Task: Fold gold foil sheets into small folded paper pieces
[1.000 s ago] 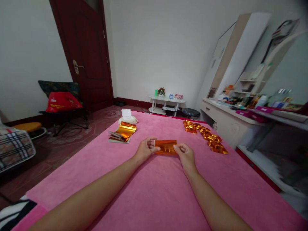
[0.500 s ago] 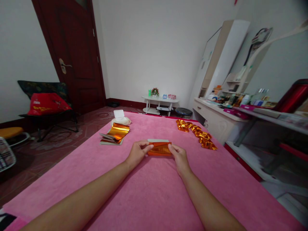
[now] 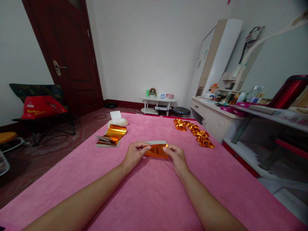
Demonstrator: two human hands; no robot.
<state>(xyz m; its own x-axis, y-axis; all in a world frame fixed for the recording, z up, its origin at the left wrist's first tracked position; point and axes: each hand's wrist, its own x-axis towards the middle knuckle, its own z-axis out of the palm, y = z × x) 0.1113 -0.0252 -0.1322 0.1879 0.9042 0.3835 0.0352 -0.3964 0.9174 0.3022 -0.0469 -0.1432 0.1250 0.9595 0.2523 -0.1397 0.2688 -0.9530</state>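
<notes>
Being pinched at opposite ends by left hand (image 3: 133, 154) and right hand (image 3: 177, 156), gold foil (image 3: 156, 151) is perhaps being exposed to tearing through uneven pulling.

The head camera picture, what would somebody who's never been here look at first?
Probably the shiny gold sheet near the middle, held by the fingers of the left hand and right hand over the big pink cover. Next might come the crinkly gold pieces lying on the right side of the cover. The bright red bag on the dark chair at the far left stands out too.
</notes>
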